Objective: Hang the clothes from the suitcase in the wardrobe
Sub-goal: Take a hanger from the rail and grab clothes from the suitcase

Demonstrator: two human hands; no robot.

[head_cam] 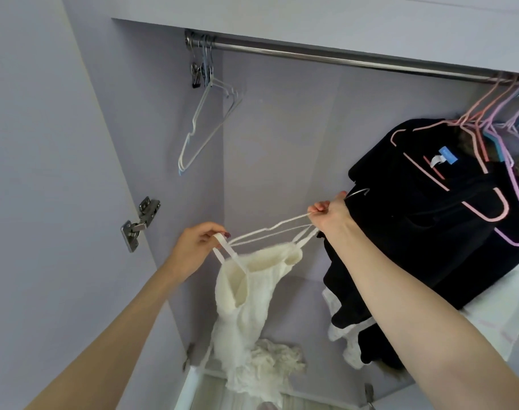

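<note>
- Presently both arms are raised into the open wardrobe (276, 149), forearms angled upward and inward.
- Left hand (196, 247): wrist bent, fingers curled, thumb and fingertips pinching one shoulder strap of the cream knitted top (252, 294) and lifting it clear.
- Right hand (330, 213): held higher, beside the black garment (415, 232), fingers clenched round the neck of a white wire hanger (270, 232); its metal hook protrudes past the knuckles.
- Hanger lies tilted between the two hands; the top's other strap sits at the right hand's end, and the body of the top hangs below, in front of the wardrobe's back panel.
- Steel rail (326, 56) runs overhead, well above both hands; the held hanger is not on it.
- Empty hangers (206, 125) hang at the rail's left end; pink and purple hangers (489, 161) carry dark clothes at the right.
- Door hinge (138, 223) is mounted on the left side wall.
</note>
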